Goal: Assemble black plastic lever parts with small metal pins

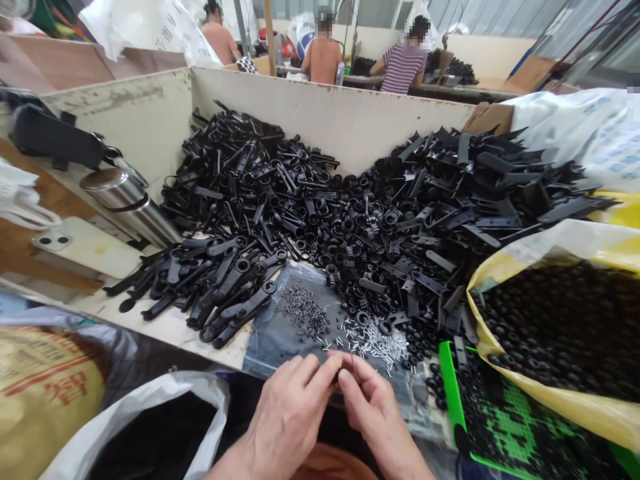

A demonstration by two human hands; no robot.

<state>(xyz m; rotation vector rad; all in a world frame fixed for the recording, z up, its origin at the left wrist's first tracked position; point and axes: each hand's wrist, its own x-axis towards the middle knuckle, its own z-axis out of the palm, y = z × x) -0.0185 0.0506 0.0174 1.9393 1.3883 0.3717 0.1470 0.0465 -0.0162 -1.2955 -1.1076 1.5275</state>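
Both grips are closed in a fine pinch low in the view: the left grip and the right grip meet at the fingertips, just off the front edge of the tabletop. Between them sits a small dark part, thin and mostly hidden by the fingers, so its exact shape is hard to make out. The lower edge of the view cuts off both forearms.

Just ahead, a flat plastic bag lies under a heap of tiny dark screws, with silver pins scattered beside it. Behind these, black plastic levers and black rings are piled against pale board walls. To the right, a yellow sack holds more dark round pieces, next to a green tray. A steel flask and a phone lie to the left. Beyond the boards, three people sit at a bench.
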